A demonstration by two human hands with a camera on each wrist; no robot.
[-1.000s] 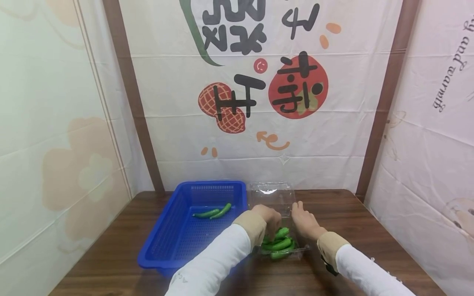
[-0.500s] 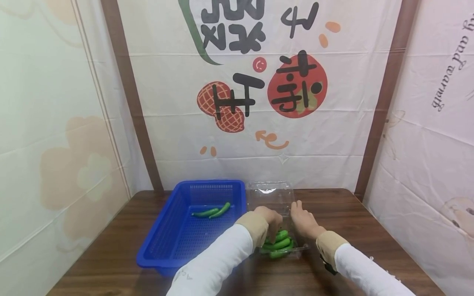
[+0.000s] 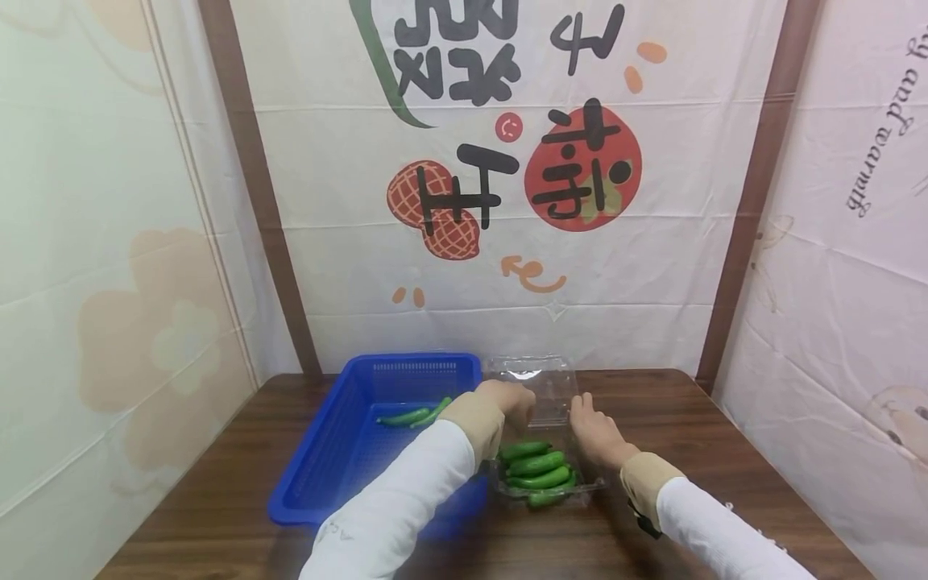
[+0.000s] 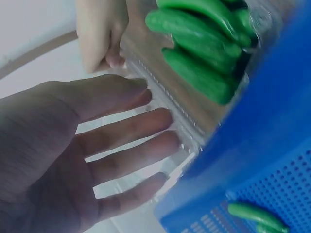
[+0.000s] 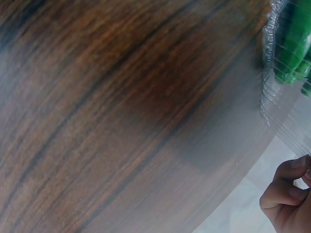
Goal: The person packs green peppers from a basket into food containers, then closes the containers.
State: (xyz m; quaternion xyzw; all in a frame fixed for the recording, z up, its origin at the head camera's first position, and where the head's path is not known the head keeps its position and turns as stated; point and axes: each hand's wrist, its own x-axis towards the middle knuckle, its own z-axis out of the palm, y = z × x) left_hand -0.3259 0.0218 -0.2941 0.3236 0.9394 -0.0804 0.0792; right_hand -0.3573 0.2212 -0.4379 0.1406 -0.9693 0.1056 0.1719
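My left hand (image 3: 511, 400) hovers over the hinge area of a clear plastic clamshell box (image 3: 590, 486). In the left wrist view its fingers (image 4: 129, 128) are spread and nearly straight, with nothing between them. Several long green peppers (image 3: 538, 465) lie side by side in the box's near half. The clear lid (image 3: 554, 387) is folded back toward the wall. At the box's right side, my right hand (image 3: 596, 433) pinches the plastic edge; its thumb and bent finger (image 5: 291, 167) show in the right wrist view.
A blue perforated basket (image 3: 329, 514) stands left of the box, with two green peppers (image 3: 402, 418) toward its far end. Both sit on a dark wooden table (image 3: 674, 419). Printed cloth walls (image 3: 623, 274) enclose the back and sides.
My left hand has lifted from the peppers and moved up and left, leaving them uncovered in the box. The right hand stays at the box's edge.
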